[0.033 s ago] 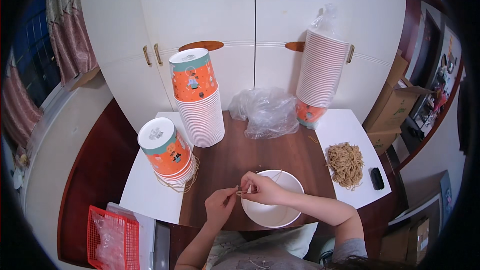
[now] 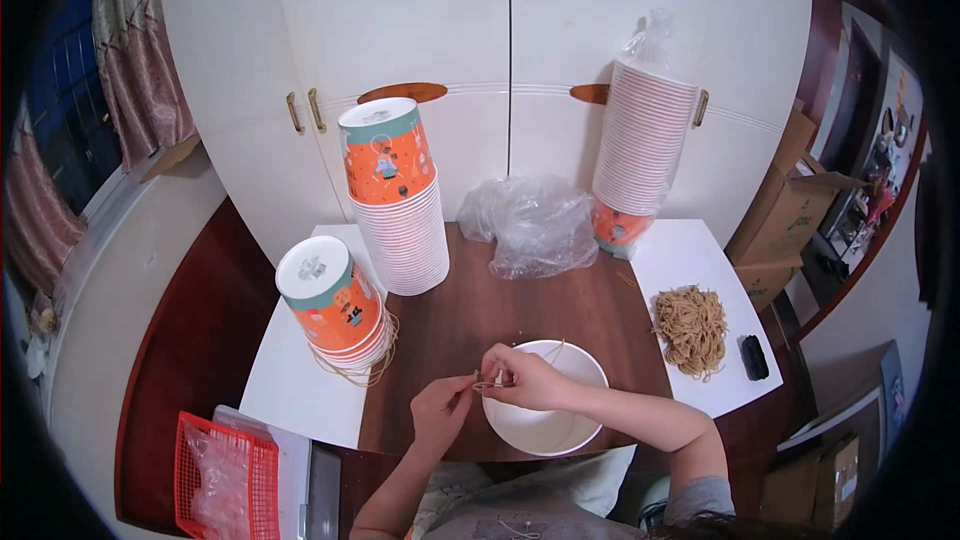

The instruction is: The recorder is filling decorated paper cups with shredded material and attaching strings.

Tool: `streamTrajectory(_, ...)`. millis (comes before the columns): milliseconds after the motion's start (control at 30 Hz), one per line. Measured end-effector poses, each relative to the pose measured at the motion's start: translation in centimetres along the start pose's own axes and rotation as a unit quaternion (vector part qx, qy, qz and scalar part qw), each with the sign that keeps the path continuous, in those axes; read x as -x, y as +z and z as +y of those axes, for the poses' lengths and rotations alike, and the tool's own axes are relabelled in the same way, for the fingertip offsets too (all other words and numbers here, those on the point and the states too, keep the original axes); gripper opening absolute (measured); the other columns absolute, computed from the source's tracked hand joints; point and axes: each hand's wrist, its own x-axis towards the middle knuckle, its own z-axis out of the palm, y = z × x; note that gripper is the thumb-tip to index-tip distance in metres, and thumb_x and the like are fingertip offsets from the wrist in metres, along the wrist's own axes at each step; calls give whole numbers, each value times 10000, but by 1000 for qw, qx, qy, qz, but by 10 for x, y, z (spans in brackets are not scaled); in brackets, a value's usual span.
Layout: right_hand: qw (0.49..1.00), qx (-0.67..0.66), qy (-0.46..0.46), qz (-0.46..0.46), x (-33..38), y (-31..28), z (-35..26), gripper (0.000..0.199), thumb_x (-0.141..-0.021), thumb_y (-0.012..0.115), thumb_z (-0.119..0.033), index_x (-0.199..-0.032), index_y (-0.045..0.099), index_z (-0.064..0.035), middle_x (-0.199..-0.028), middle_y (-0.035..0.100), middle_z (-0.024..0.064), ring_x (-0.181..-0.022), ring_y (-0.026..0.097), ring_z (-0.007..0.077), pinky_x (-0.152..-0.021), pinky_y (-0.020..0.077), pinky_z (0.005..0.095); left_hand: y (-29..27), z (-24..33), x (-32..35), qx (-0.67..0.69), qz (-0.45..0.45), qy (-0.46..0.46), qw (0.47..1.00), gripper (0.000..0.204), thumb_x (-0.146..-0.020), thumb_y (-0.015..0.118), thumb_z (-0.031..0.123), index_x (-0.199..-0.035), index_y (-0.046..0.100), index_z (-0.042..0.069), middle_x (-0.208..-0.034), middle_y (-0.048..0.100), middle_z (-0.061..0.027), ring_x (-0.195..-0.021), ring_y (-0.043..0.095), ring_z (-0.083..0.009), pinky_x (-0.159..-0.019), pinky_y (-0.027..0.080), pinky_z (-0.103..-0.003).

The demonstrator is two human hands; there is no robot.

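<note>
I pinch a thin rubber band (image 2: 484,386) between my left hand (image 2: 440,410) and right hand (image 2: 525,378), stretching it taut at the white paper bowl's (image 2: 545,428) nine o'clock rim so it stays open.

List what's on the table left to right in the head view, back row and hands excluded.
Short stack of orange paper cups → white bowl → pile of tan rubber bands → small black object.
</note>
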Motion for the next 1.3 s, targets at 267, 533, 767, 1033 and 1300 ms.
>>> streamTrajectory(267, 1000, 15, -15, 3, 0, -2, 3, 274, -733, 647, -122, -889, 430, -59, -677, 562, 42, -550, 519, 137, -485, 402, 275, -1, -6, 0, 233, -83, -125, 961, 133, -749, 601, -20, -880, 623, -5, -812, 626, -47, -706, 560, -66, -613, 449, -192)
streamTrajectory(533, 1000, 15, -22, 10, 0, -1, 6, 247, -723, 617, -83, -881, 430, -55, -678, 564, 50, -546, 530, 148, -484, 403, 278, -6, 1, -6, 240, -120, -202, 942, 131, -750, 631, 41, -874, 631, -1, -797, 633, -36, -726, 562, -67, -653, 450, -194)
streamTrajectory(767, 997, 55, -52, 19, 1, 2, 8, 217, -707, 593, -76, -864, 443, -71, -708, 569, 58, -552, 547, 202, -488, 409, 316, -9, -6, -2, 326, -170, -271, 889, 116, -796, 583, 58, -897, 596, 4, -824, 599, -24, -734, 529, -69, -654, 421, -181)
streamTrajectory(1033, 990, 110, -82, 15, 4, -4, -5, 215, -711, 596, -84, -900, 493, -88, -772, 565, 41, -607, 555, 194, -522, 432, 308, -13, -6, -4, 540, -190, -452, 684, 120, -818, 550, 94, -911, 571, 20, -844, 581, -31, -750, 527, -112, -730, 428, -258)
streamTrajectory(1300, 963, 206, -166, 44, 9, -6, -20, 220, -690, 653, -198, -864, 547, -115, -823, 554, 17, -668, 582, 213, -566, 473, 320, -14, -2, -3, 583, -165, -446, 658, 132, -830, 538, 119, -923, 569, 31, -845, 582, -38, -747, 534, -119, -713, 440, -278)
